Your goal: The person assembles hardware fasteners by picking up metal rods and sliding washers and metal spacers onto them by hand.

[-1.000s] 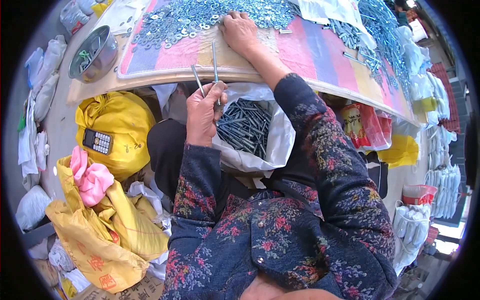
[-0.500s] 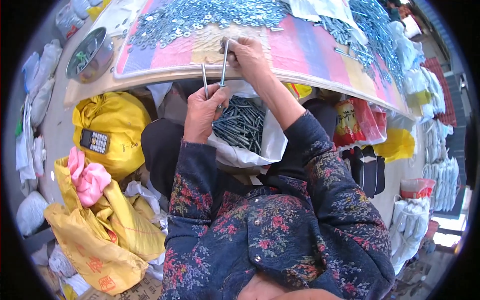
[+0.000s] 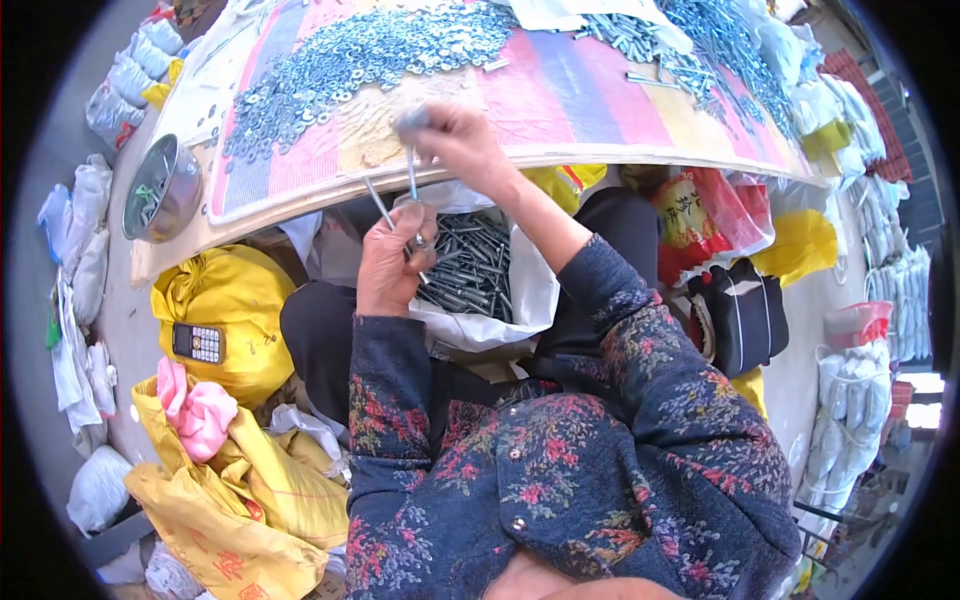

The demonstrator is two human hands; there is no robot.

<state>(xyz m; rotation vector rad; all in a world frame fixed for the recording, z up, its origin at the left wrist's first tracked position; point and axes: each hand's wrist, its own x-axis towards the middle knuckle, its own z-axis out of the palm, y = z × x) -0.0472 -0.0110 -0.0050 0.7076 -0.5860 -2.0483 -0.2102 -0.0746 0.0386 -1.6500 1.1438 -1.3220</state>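
Seemingly early on, the left hand (image 3: 392, 262) pinches two bolts (image 3: 398, 205) while right hand (image 3: 462, 148) fingers pinch a washer; the bag of bolts (image 3: 478, 270) looks full; washers (image 3: 350, 60) heap the board's far edge

**Board above, bag of bolts below**

Washers (image 3: 350, 60) lie on the board (image 3: 620, 110) across the upper frame. Just below it, at centre, bolts (image 3: 470, 265) fill a bag (image 3: 520, 300). A bowl (image 3: 160, 190) sits at left, a phone (image 3: 200, 343) below it.

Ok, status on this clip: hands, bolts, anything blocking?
Left hand grips two long grey metal bolts, upright. Right hand pinches the top of one. White bag of bolts open on the lap. Nothing blocking.
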